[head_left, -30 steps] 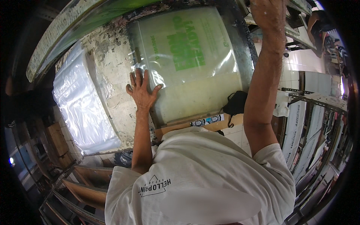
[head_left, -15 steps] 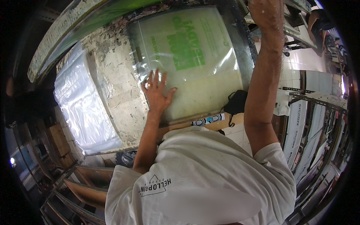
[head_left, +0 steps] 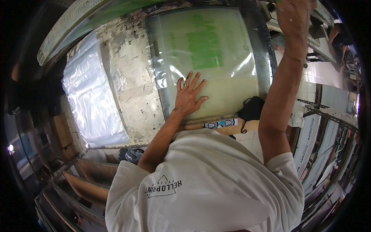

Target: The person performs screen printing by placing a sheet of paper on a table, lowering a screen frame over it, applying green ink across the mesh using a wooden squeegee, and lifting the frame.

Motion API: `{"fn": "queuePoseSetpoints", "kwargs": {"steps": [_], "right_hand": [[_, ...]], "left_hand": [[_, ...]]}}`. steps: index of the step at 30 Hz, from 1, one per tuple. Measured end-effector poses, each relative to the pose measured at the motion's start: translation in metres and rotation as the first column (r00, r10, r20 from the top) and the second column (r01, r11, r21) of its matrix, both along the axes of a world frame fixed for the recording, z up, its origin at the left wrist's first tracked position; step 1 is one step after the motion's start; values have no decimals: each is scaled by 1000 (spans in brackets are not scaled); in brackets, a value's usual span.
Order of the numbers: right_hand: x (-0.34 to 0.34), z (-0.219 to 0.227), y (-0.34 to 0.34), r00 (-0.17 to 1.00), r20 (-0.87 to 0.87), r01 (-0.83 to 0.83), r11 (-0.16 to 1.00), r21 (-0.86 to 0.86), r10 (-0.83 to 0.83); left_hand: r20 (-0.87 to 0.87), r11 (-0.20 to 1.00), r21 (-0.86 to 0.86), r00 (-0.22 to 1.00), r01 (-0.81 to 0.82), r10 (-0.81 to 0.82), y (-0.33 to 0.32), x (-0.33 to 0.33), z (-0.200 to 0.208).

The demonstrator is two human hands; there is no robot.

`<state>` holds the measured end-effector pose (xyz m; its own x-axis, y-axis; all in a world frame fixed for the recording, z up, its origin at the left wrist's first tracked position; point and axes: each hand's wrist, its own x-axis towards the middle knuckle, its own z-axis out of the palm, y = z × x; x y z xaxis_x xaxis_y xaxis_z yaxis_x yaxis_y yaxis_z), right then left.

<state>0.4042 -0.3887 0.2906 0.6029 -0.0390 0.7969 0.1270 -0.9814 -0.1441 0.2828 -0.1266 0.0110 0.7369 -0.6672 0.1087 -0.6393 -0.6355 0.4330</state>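
A clear plastic bag with green print lies flat on a pale yellowish board in front of me. The print looks smeared or doubled. My left hand rests with fingers spread at the bag's near edge, fingertips on the plastic and palm over the board. My right arm stretches far forward on the right. My right hand is cut off by the top edge, so its fingers are hidden. A sliver of green shows beside it, too small to name.
A stack of clear plastic bags lies on the stained table at left. Above it slants a raised frame with a green underside. A black face mask sits at the near right corner. Metal racks stand at right.
My left hand has moved right along the bag's near edge. The whole view has shifted slightly. The green print looks more filled and less distinct than before.
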Motion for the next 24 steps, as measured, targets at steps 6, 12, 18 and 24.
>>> {"fn": "queuePoseSetpoints", "kwargs": {"steps": [6, 12, 18, 24], "right_hand": [[4, -9, -4, 998, 39, 45, 998, 32, -46], [3, -10, -1, 998, 33, 50, 997, 51, -51], [4, -7, -16, 1000, -15, 14, 999, -46, -15], [3, -7, -2, 997, 7, 80, 996, 40, -80]], "left_hand": [[-14, 1000, -22, 1000, -3, 3, 0, 0, 2], [-9, 1000, -1, 1000, -2, 2, 1, 0, 0], [-7, 1000, -6, 1000, -10, 10, -1, 0, 5], [6, 1000, -5, 1000, -9, 9, -2, 0, -1]]}}
